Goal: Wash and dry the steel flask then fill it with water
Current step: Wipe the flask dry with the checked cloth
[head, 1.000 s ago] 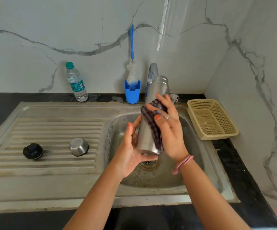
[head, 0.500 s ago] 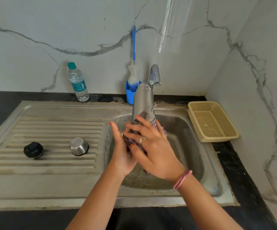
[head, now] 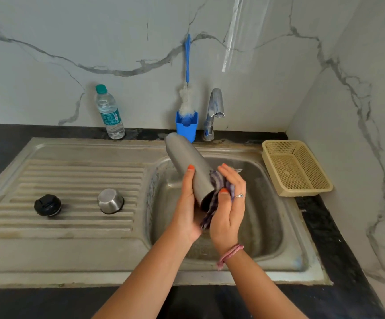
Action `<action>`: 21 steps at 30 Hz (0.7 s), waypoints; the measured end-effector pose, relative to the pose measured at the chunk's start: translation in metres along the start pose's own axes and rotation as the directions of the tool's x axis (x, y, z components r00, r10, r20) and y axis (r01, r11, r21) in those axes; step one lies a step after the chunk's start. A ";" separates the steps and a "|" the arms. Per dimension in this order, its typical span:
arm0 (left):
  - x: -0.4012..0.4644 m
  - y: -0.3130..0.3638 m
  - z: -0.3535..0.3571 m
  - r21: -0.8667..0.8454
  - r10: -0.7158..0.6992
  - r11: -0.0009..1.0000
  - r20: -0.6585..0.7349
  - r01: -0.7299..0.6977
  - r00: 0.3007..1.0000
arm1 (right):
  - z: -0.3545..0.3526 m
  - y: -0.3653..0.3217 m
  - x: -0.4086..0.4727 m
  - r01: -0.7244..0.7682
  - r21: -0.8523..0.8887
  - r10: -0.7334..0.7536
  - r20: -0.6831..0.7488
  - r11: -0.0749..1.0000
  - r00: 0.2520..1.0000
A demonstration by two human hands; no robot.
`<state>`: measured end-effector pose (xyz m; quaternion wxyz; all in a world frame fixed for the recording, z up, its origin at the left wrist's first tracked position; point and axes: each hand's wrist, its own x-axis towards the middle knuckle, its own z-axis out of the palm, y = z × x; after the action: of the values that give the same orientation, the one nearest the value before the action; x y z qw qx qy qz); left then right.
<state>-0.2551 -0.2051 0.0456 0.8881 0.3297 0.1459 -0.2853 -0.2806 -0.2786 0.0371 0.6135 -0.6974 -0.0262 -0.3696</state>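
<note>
In the head view, the grey cylindrical steel flask sat at the centre of the frame, held over the stainless steel sink basin and tilted, one end pointing up-left and the other down towards the person. The left hand gripped its lower part, thumb laid along the body. The right hand clutched a purple-and-white checked cloth against the flask's lower end. At left centre, on the ribbed draining board, lay a round black plastic stopper and a small steel cup lid, apart from each other. Along the back wall stood a clear plastic water bottle with a green cap, a blue bottle brush in a blue holder and a chrome tap. A beige perforated plastic basket rested at the right of the sink.
</note>
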 end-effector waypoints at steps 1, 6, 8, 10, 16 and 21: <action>-0.003 -0.002 0.001 0.063 0.018 0.998 -0.001 -0.018 1.000 | 0.003 -0.003 0.000 -0.021 0.002 0.021 -0.045 1.000 0.999; 0.005 -0.007 -0.003 -0.139 0.028 0.990 0.166 -0.005 0.986 | 0.010 -0.008 0.002 0.163 -0.332 -0.154 0.052 0.929 0.987; 0.008 -0.007 -0.006 -0.027 0.068 0.997 0.107 -0.066 0.992 | 0.003 -0.002 0.010 0.294 -0.380 -0.256 0.148 0.877 0.955; 0.007 -0.002 -0.002 -0.020 0.055 0.998 0.059 -0.054 0.997 | -0.002 -0.002 0.018 0.306 -0.332 -0.261 0.174 0.892 0.949; 0.009 -0.002 -0.002 0.191 0.251 0.952 -0.042 -0.239 0.967 | 0.004 -0.012 0.033 -0.500 0.283 0.519 0.012 0.818 0.855; 0.017 -0.003 -0.014 0.384 0.347 0.875 -0.076 -0.294 0.935 | -0.007 -0.013 0.029 -0.753 0.622 0.807 0.322 0.213 0.494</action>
<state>-0.2442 -0.2051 0.0263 0.8331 0.5285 0.0963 -0.1318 -0.2696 -0.2932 0.0634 0.9263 -0.3114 0.2122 0.0049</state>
